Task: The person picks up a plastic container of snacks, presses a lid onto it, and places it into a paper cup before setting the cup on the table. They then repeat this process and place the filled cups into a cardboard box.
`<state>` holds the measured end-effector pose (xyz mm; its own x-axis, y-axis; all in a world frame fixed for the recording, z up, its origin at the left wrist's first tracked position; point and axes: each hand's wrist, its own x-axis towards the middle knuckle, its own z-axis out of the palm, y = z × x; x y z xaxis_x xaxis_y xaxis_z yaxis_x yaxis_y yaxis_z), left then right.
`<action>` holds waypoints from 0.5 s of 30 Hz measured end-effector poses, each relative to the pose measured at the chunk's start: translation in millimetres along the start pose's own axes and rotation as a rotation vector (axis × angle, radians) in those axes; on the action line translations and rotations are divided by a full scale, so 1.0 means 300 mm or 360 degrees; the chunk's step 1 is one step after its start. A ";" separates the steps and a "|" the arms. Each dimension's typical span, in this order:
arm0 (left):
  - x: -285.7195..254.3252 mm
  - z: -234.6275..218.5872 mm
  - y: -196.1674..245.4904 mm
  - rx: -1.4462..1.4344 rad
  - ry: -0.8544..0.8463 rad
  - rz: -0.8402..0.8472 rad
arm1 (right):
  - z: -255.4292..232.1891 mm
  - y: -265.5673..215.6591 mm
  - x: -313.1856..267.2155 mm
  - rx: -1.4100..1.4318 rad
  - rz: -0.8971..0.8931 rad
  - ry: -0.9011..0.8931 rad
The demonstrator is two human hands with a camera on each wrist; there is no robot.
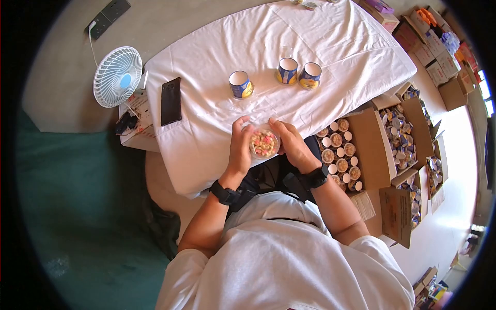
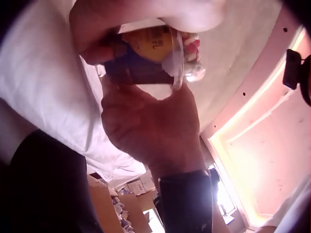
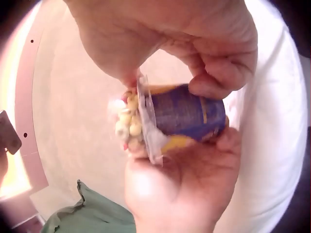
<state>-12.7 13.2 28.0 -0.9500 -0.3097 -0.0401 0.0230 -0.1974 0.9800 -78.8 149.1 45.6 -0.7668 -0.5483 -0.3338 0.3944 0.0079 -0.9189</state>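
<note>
Both hands hold a blue and yellow cup (image 1: 264,143) between them, above the front edge of the white-clothed table (image 1: 206,129). Its clear domed top is full of pale and pink pieces. My left hand (image 1: 240,148) curls round the left side. At the other side, my right hand (image 1: 293,144) pinches the cup with thumb near the dome's rim and fingers against the printed wall (image 3: 187,114). In the left wrist view the cup (image 2: 146,53) lies sideways between the left hand (image 2: 121,17) and right hand (image 2: 150,121).
Three blue and yellow cups (image 1: 241,84) with white tops stand on the cloth. A dark phone (image 1: 171,101) and a white fan (image 1: 118,77) are at the left. Open cartons (image 1: 369,150) at the right hold many cups, beside more boxes (image 1: 436,57).
</note>
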 end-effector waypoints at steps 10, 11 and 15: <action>-0.005 -0.002 -0.084 -0.0043 0.0140 0.0117 | 0.015 0.003 -0.015 0.0101 -0.0069 0.0048; 0.004 -0.028 -0.078 -0.0020 0.0048 0.0074 | 0.003 -0.007 -0.017 0.0007 -0.0045 -0.0035; 0.012 -0.019 -0.053 0.0194 -0.0066 0.0021 | -0.002 0.003 0.004 -0.0078 -0.0025 -0.0034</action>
<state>-14.8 9.9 11.1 -0.9620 -0.2722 -0.0214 0.0000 -0.0781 0.9969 -79.9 148.9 44.3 -0.7617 -0.5662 -0.3150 0.3567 0.0394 -0.9334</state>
